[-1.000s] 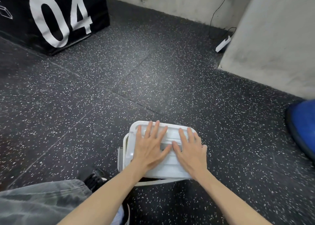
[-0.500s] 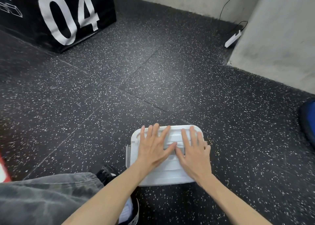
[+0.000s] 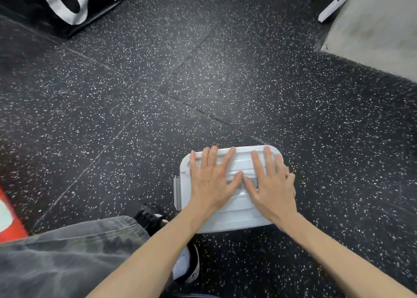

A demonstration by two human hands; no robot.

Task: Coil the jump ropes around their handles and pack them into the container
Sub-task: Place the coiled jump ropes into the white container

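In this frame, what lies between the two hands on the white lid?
Head view: only a bare strip of the lid with a grey recessed catch. The left hand and right hand lie flat, thumb tips almost touching.

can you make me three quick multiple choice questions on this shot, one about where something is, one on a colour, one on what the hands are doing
1. Where does the white container sit?
A. on the speckled floor
B. on a table
C. on the black box

2. What colour is the container's lid?
A. blue
B. white
C. red

3. How do the left hand and right hand lie?
A. both flat on the lid, fingers spread
B. both curled round a rope
C. one raised in the air

Answers:
1 A, the speckled floor surrounds the container on all sides.
2 B, the lid shows white between and beyond the hands.
3 A, both palms press down side by side, thumbs nearly meeting.
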